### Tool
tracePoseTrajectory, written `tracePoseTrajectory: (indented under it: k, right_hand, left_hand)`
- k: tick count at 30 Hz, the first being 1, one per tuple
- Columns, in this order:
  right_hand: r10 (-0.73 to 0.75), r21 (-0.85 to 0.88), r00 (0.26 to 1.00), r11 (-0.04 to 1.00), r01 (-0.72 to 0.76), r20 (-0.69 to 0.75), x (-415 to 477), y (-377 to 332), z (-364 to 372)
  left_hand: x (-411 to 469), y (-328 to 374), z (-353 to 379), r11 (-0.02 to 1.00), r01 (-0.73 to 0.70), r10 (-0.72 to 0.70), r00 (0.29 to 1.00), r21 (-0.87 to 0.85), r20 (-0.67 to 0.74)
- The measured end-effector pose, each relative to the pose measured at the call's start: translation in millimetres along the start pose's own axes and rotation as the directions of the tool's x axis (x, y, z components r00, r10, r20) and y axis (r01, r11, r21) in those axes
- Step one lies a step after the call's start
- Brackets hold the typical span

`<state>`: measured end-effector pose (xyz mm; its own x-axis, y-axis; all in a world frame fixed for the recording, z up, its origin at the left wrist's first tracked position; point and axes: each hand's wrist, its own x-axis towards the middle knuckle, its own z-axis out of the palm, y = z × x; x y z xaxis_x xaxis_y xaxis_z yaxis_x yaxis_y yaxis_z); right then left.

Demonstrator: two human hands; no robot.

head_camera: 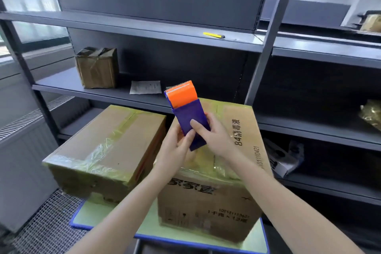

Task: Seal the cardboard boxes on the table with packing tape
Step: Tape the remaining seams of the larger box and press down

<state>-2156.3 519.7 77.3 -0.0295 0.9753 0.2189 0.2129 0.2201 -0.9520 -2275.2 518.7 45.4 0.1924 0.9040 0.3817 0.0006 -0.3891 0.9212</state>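
Both hands grip the dispenser (190,117) above the right box (237,130): left hand (175,146) curled round its lower end, right hand (214,136) pinching the purple body (blade end up). Best to find the tape end before pressing down on the seam; left box (107,142) looks taped.

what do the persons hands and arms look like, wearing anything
No gloves on the left hand or right hand, and no rings, watch or bracelet show. The left forearm and right forearm are uncovered down to the frame's bottom edge; no sleeve is in view.
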Motion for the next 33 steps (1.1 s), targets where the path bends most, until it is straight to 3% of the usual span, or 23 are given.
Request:
tracePoseTrajectory:
  k: [3, 8, 11, 16, 20, 22, 25, 28, 33]
  right_hand:
    - [0.028, 0.177, 1.000, 0.984, -0.030, 0.013, 13.5, -3.1, 41.6]
    - [0.054, 0.177, 0.996, 0.982, -0.065, 0.066, 44.2, 1.4, 117.9]
    - [0.051, 0.125, 0.999, 0.991, -0.052, 0.011, 58.5, 5.5, 157.6]
    - [0.184, -0.021, 0.982, 0.982, -0.185, -0.051, 75.3, 36.6, 206.4]
    - [0.237, -0.235, 0.969, 0.941, -0.245, -0.061, 75.4, 49.9, 217.4]
    - [0.193, -0.457, 0.981, 0.870, -0.182, -0.024, 69.6, 54.2, 217.4]
    - [0.060, -0.666, 0.980, 0.741, 0.085, 0.192, 60.1, 67.4, 220.9]
    - [0.108, -0.757, 0.930, 0.618, 0.214, 0.351, 55.9, 87.5, 225.7]
    - [0.088, -0.822, 0.920, 0.487, 0.296, 0.383, 52.1, 99.1, 226.0]
  left_hand:
    - [1.7, 1.1, -32.9, 0.995, 0.016, -0.029, 0.991, -0.101, -0.132]
    - [7.9, -22.5, -103.8, 0.984, 0.030, 0.018, 0.965, 0.177, -0.262]
    - [15.2, -42.7, -145.5, 0.926, 0.081, 0.022, 0.963, 0.370, -0.267]
    - [15.8, -83.6, -197.4, 0.683, 0.109, 0.061, 0.977, 0.723, -0.205]
    - [10.1, -107.3, -216.9, 0.346, 0.059, 0.045, 0.996, 0.936, -0.079]
    - [7.9, -117.6, -219.3, 0.242, 0.012, 0.028, 0.999, 0.970, -0.019]
    - [2.2, -136.1, -220.2, 0.171, -0.070, -0.011, 0.997, 0.983, 0.073]
    - [-3.8, -145.9, -218.3, 0.146, -0.156, -0.064, 0.984, 0.977, 0.167]
    - [-5.8, -149.2, -221.6, 0.165, -0.168, -0.057, 0.982, 0.972, 0.179]
